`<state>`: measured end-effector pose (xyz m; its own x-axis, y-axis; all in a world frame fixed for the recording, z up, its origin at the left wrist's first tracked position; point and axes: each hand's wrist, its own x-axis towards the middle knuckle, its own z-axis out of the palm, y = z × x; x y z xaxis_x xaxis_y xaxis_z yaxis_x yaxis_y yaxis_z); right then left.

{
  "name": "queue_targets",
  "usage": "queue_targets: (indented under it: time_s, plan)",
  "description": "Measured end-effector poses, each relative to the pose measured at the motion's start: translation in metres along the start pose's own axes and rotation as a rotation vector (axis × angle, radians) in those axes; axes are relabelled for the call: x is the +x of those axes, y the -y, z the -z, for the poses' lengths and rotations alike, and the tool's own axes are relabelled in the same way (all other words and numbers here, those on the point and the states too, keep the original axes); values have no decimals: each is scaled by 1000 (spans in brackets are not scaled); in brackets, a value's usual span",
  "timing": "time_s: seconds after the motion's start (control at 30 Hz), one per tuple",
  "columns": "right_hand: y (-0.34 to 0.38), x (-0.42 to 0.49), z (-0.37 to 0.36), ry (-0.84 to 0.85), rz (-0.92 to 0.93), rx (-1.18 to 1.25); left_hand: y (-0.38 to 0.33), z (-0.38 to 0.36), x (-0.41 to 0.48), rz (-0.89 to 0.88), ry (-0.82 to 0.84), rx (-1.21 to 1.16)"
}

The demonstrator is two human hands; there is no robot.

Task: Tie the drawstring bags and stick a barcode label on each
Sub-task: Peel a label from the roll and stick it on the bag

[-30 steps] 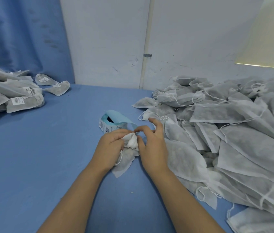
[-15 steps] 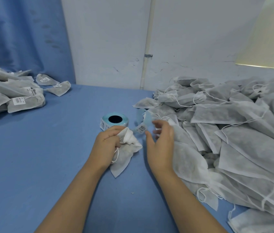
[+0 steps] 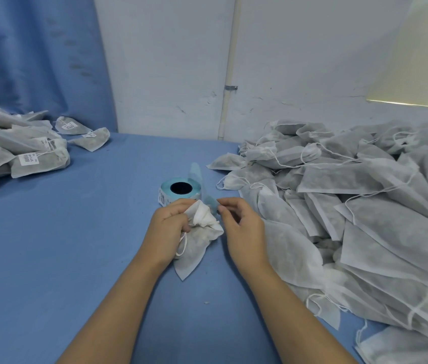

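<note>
Gripping filled drawstring bag (image 3: pixel 197 248), left hand (image 3: pixel 168 229)

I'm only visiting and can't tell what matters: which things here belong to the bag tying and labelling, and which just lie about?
In use: white fabric drawstring bag gripped by the left hand; pale blue label roll, its backing strip pinched by the right hand; untied bags heaped right; labelled bags heaped left.
Just there: blue curtain; white wall pipe.

left hand (image 3: pixel 168 227) and right hand (image 3: pixel 241 229) are bare, forearms (image 3: pixel 118 306) too
</note>
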<state>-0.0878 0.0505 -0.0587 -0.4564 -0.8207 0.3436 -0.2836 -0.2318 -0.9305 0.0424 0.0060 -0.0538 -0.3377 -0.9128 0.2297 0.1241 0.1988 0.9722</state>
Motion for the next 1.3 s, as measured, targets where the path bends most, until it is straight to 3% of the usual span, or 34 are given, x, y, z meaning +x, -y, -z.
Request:
queue_targets:
  time_s: [0.23,0.33,0.47,0.63,0.7,0.8,0.93,1.1,1.3]
  plan:
    - [0,4,2,-298,53,74,3,2,2,-1,-57,-58]
    - [4,4,0,-280,-11,218,2,1,3,-31,-64,-105]
    - [4,2,-1,-282,-79,169,2,2,4,-75,-90,-149]
    - [16,3,0,-373,-85,348,4,-4,1,-22,-134,-136]
    - [20,0,1,-344,-52,429,2,-7,1,0,-149,-131]
    - [22,-9,5,-162,10,425,-2,-13,-3,9,-134,-145]
    - [15,-21,15,119,72,184,-9,-16,-8,24,-95,-169]
    - [10,-28,16,156,153,-19,-10,-16,-18,40,-107,-188]
    - [11,-30,13,137,140,20,-10,-17,-20,49,-181,-183]
